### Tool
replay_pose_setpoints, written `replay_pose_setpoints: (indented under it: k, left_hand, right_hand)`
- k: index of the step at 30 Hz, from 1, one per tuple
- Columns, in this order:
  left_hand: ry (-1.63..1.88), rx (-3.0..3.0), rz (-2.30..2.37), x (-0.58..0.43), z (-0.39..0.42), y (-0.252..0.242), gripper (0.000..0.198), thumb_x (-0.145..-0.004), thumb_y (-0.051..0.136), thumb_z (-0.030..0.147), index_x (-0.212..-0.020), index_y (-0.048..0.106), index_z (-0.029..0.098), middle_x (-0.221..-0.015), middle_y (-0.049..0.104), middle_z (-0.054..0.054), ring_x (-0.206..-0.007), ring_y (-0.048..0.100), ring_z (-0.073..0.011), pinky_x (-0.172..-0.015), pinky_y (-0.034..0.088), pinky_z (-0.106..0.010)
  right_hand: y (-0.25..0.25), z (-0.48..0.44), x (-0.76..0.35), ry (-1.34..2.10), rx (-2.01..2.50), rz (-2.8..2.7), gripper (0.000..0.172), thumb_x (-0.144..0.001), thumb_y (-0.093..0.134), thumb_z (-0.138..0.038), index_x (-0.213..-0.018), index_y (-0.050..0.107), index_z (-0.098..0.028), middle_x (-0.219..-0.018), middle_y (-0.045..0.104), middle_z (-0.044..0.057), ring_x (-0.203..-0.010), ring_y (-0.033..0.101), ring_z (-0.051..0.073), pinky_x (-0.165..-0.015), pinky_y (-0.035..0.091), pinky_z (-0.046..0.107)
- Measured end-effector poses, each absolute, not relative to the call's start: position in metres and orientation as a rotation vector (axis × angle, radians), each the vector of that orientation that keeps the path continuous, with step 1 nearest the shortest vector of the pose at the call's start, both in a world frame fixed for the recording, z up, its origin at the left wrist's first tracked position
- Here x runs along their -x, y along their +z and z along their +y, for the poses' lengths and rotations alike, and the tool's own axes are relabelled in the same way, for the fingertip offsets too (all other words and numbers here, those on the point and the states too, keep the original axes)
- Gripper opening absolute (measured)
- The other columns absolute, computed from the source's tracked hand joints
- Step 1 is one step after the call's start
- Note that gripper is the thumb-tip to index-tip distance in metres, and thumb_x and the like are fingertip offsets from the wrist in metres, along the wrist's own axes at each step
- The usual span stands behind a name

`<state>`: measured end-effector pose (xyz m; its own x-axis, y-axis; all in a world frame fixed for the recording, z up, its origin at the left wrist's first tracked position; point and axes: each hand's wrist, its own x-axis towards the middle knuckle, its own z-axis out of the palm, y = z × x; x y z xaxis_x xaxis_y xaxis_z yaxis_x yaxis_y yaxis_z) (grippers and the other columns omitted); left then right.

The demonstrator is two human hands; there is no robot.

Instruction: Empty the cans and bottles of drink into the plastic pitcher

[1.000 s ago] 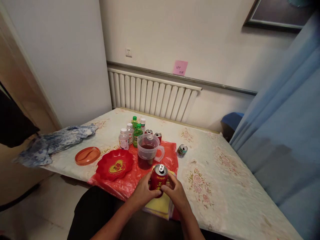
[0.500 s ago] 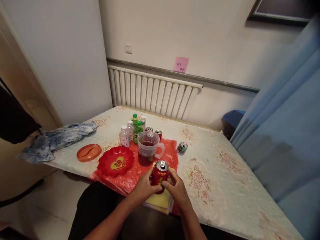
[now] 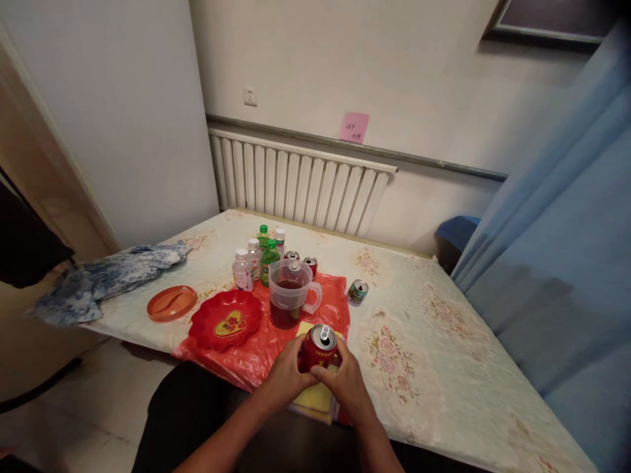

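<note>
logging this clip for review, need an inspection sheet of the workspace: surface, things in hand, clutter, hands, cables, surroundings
surface: table under a pale flowered cover, red plastic sheet at the near edge
things in hand: red can, top up, above a yellow cloth
clutter: jug of dark liquid, red heart dish, orange plate, bottles, spare cans behind the jug, green can apart to the right, blue cloth at the left edge
hands: left hand and right hand both wrapped round the red can
cables: nothing seen
surroundings: radiator, pink note, wall socket, blue curtain on the right
</note>
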<state>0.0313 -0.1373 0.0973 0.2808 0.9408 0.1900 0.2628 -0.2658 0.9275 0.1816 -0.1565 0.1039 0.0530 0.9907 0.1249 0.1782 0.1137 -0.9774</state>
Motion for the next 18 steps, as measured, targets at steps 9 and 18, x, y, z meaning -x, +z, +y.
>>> replay_pose_setpoints:
  k: [9,18]
  left_hand:
    - [0.968,-1.826,1.147,-0.030,-0.131,0.054,0.072,-0.062,0.077,0.024,-0.130,0.052,0.021,-0.128,0.060,-0.012,-0.116,0.057,-0.0286,-0.102,0.046,-0.045]
    - [0.913,-2.135,1.408,-0.019,-0.101,0.022,0.026,-0.090,0.039,0.021,-0.105,0.060,0.020,-0.104,0.064,-0.010,-0.103,0.059,-0.0242,-0.094,0.047,-0.041]
  right_hand:
    - [0.089,-0.149,-0.196,0.673,1.472,-1.283,0.060,-0.054,0.077,-0.023,-0.112,0.063,-0.017,-0.106,0.071,0.009,-0.102,0.064,0.029,-0.092,0.050,0.039]
    - [0.056,-0.135,-0.241,0.584,1.557,-1.153,0.057,-0.056,0.077,-0.029,-0.110,0.065,-0.016,-0.105,0.071,0.011,-0.098,0.066,0.031,-0.086,0.053,0.041]
